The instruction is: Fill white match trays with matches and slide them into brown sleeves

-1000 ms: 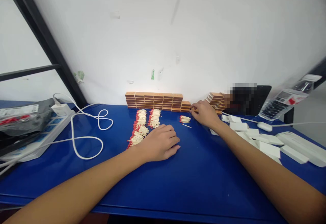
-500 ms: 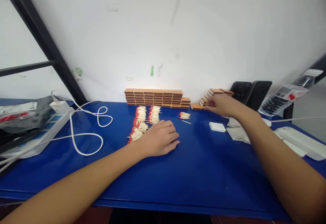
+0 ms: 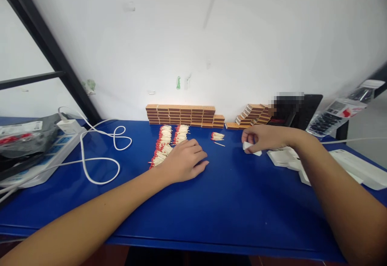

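Observation:
My right hand (image 3: 264, 139) pinches a small flat white box (image 3: 254, 149) between thumb and fingers, tilting it at the blue tabletop. Behind that hand, matchboxes (image 3: 254, 114) lean in a slanted stack against the wall. My left hand (image 3: 186, 159) rests palm down, fingers loosely stretched, holding nothing. Beside its wrist and knuckles lie heaps of red-tipped matches (image 3: 165, 137), partly covered by the hand. A smaller bunch of matches (image 3: 217, 136) lies between the hands, with one loose match (image 3: 219, 143) in front. A neat wall of stacked matchboxes (image 3: 181, 115) stands behind the heaps.
At the right are white trays (image 3: 282, 157), a long white case (image 3: 359, 169), a tilted water bottle (image 3: 335, 114) and dark phone-like devices (image 3: 311, 108). At left, a white cable (image 3: 99, 183) loops from a power strip (image 3: 60, 157) beside a grey bag (image 3: 39, 137).
My right hand has come down from the leaning matchboxes and taken hold of the small white box. My left hand has stayed nearly in place.

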